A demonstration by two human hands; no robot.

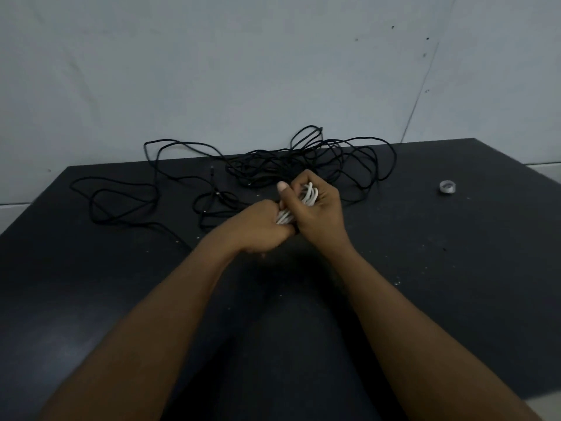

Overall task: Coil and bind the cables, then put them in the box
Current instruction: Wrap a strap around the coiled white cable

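At the far left of the dark tabletop [91, 299], loose loops of black cable [121, 196] lie slack, trailing rightward into a denser tangle of the same black cable against the pale wall [212, 71] at the tabletop's back edge. Some of its loops rise above that edge.

Near the middle, above the tabletop, the person's left hand [261, 229] is curled into a fist, its grip clamped on the lower end of a white cable bundle [308, 197]. Touching it on the right, the right hand [318, 208] closes its grip around the upper part of the same bundle, thumb raised and fingers wrapped over the coils. The bundle's long axis runs on a slant, from lower left at the left hand up to the right, where its rounded looped end shows between the right thumb and fingers, pointing away from the person toward the black tangle.

Well apart at the far right, a small roll of tape [448, 187] sits on the tabletop.
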